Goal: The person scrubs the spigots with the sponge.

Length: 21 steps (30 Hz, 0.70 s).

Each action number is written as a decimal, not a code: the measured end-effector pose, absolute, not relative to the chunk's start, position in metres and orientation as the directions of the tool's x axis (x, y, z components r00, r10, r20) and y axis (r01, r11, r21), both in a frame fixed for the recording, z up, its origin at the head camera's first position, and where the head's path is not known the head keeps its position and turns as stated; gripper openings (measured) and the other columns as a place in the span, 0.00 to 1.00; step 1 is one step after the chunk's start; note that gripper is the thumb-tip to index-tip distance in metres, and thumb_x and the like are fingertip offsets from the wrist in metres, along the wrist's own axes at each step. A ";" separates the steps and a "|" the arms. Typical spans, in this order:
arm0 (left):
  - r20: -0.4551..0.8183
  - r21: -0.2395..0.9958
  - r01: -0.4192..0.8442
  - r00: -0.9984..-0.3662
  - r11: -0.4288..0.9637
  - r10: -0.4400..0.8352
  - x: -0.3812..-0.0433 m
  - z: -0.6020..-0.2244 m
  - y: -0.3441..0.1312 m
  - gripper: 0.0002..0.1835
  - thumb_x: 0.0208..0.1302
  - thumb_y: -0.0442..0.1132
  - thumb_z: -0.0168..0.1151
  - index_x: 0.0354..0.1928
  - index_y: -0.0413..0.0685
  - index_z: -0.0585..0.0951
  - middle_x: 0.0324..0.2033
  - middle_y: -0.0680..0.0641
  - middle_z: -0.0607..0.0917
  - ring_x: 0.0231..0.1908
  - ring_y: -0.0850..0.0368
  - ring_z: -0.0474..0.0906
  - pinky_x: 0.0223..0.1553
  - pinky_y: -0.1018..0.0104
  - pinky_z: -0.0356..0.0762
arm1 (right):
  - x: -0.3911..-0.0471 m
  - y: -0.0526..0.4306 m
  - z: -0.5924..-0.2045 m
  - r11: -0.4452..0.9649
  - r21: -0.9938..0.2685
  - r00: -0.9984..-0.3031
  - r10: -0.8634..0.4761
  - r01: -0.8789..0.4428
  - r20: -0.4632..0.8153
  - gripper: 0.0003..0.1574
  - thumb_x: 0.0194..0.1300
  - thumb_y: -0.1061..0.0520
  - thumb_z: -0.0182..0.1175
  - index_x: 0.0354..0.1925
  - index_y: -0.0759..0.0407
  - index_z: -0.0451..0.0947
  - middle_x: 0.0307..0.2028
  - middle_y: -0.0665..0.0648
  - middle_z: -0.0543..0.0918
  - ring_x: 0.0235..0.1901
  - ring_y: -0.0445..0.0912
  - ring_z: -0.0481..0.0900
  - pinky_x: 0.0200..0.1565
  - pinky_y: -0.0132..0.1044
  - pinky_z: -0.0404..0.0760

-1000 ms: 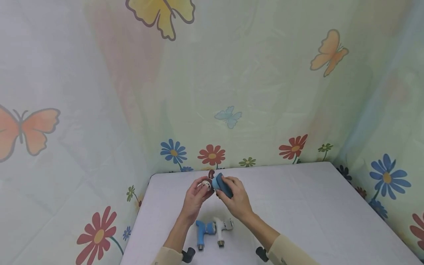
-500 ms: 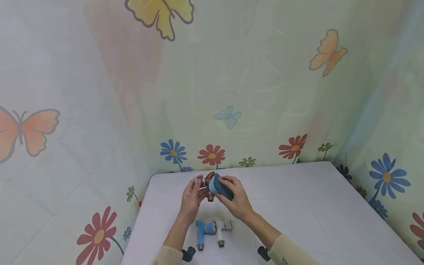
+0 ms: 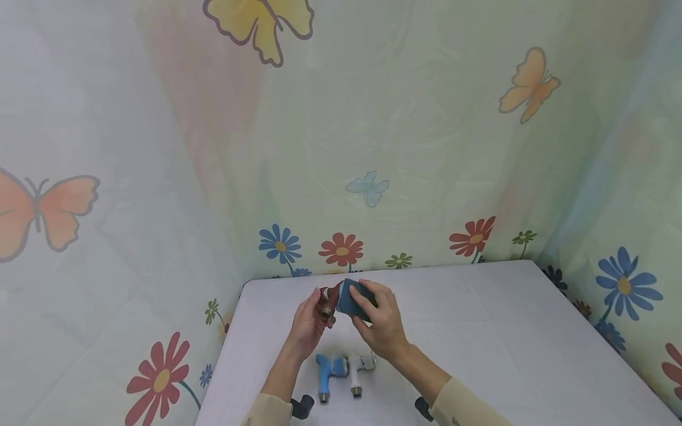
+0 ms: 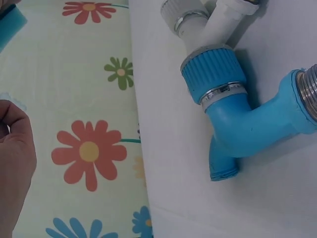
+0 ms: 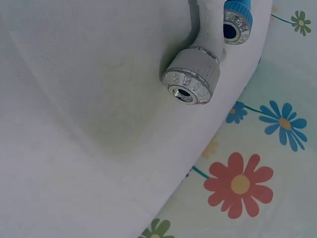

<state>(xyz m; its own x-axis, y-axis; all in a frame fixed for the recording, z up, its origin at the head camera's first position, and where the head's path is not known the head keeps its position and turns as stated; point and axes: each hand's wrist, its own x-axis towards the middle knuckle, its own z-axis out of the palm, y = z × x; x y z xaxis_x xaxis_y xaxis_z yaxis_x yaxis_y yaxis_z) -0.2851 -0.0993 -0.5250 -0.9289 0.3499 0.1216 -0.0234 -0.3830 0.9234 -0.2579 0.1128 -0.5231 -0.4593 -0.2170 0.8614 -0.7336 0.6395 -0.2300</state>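
Above the table, my left hand point(image 3: 306, 324) grips a dark red-brown tap point(image 3: 333, 296) with a metal threaded end. My right hand point(image 3: 385, 325) holds a two-tone blue sponge point(image 3: 348, 302) against the tap's right side, so part of the tap is hidden. In the left wrist view only part of the left hand point(image 4: 15, 163) shows at the left edge, with a corner of the sponge point(image 4: 12, 29) above it. The right wrist view shows neither the right hand nor the sponge.
Below the hands lie a blue tap point(image 3: 324, 377) and a white tap point(image 3: 354, 374), side by side on the white-covered table point(image 3: 479, 343). A curtain point(image 3: 426, 148) printed with flowers and butterflies stands around the table's back and sides.
The left hand has turned the brown tap, so its threaded end now faces the camera. The sponge has shifted slightly on the tap, and its dark flat face now shows more.
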 end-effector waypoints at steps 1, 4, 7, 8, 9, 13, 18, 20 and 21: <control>0.120 0.926 -0.021 -0.931 -0.377 0.344 -0.285 -0.525 -0.099 0.23 0.82 0.60 0.44 0.46 0.54 0.82 0.28 0.58 0.83 0.25 0.64 0.76 0.32 0.72 0.77 | -0.258 0.113 -0.523 0.650 -0.210 -0.447 -0.223 -0.731 0.866 0.44 0.49 0.63 0.77 0.67 0.57 0.79 0.67 0.68 0.73 0.62 0.61 0.70 0.57 0.57 0.75; 0.092 0.937 -0.025 -0.945 -0.348 0.315 -0.283 -0.524 -0.100 0.23 0.80 0.62 0.48 0.42 0.53 0.82 0.25 0.58 0.81 0.22 0.64 0.75 0.31 0.72 0.76 | -0.260 0.113 -0.523 0.670 -0.200 -0.445 -0.215 -0.715 0.869 0.44 0.49 0.63 0.77 0.66 0.57 0.79 0.66 0.68 0.74 0.62 0.62 0.70 0.57 0.58 0.74; 0.057 0.952 -0.032 -0.959 -0.304 0.277 -0.282 -0.525 -0.102 0.23 0.80 0.61 0.48 0.39 0.53 0.82 0.23 0.57 0.80 0.21 0.63 0.75 0.31 0.71 0.76 | -0.262 0.114 -0.523 0.673 -0.258 -0.491 -0.180 -0.693 0.852 0.43 0.51 0.62 0.77 0.67 0.57 0.79 0.66 0.68 0.74 0.62 0.61 0.70 0.56 0.58 0.76; 0.044 0.954 -0.037 -0.964 -0.296 0.262 -0.282 -0.526 -0.103 0.22 0.80 0.60 0.48 0.38 0.53 0.81 0.24 0.57 0.79 0.22 0.63 0.75 0.31 0.70 0.76 | -0.262 0.114 -0.523 0.664 -0.293 -0.514 -0.162 -0.688 0.842 0.42 0.52 0.61 0.77 0.67 0.58 0.78 0.66 0.67 0.74 0.63 0.61 0.70 0.56 0.58 0.77; 0.038 0.956 -0.036 -0.969 -0.290 0.244 -0.282 -0.526 -0.104 0.22 0.80 0.60 0.48 0.39 0.53 0.81 0.25 0.57 0.79 0.24 0.63 0.75 0.32 0.70 0.76 | -0.261 0.114 -0.522 0.644 -0.338 -0.541 -0.143 -0.686 0.829 0.42 0.53 0.61 0.77 0.67 0.58 0.78 0.67 0.66 0.74 0.64 0.60 0.70 0.56 0.58 0.78; 0.025 0.946 -0.036 -0.983 -0.322 0.182 -0.283 -0.528 -0.107 0.22 0.81 0.58 0.46 0.41 0.52 0.81 0.29 0.56 0.79 0.29 0.62 0.75 0.36 0.68 0.76 | -0.256 0.113 -0.520 0.519 -0.477 -0.611 -0.113 -0.709 0.784 0.42 0.56 0.61 0.76 0.69 0.56 0.76 0.67 0.63 0.73 0.65 0.57 0.71 0.56 0.58 0.84; 0.019 0.917 -0.057 -0.983 -0.396 0.184 -0.285 -0.526 -0.106 0.20 0.83 0.54 0.41 0.46 0.50 0.79 0.35 0.54 0.80 0.33 0.62 0.77 0.42 0.69 0.79 | -0.246 0.107 -0.519 0.412 -0.430 -0.550 -0.236 -0.803 0.801 0.39 0.63 0.55 0.74 0.70 0.55 0.75 0.67 0.62 0.72 0.65 0.56 0.72 0.52 0.55 0.87; 0.010 0.904 -0.074 -0.981 -0.421 0.195 -0.285 -0.525 -0.103 0.19 0.83 0.53 0.41 0.48 0.50 0.78 0.39 0.53 0.81 0.37 0.62 0.80 0.46 0.69 0.80 | -0.244 0.103 -0.520 0.390 -0.368 -0.492 -0.291 -0.844 0.821 0.36 0.66 0.51 0.72 0.69 0.56 0.76 0.67 0.64 0.72 0.64 0.56 0.73 0.52 0.53 0.87; 0.008 0.898 -0.084 -0.979 -0.433 0.206 -0.285 -0.525 -0.102 0.19 0.83 0.54 0.41 0.50 0.50 0.77 0.42 0.53 0.81 0.40 0.62 0.81 0.49 0.69 0.81 | -0.244 0.101 -0.521 0.383 -0.335 -0.461 -0.310 -0.861 0.831 0.35 0.68 0.50 0.71 0.69 0.56 0.77 0.67 0.65 0.72 0.64 0.56 0.73 0.52 0.53 0.87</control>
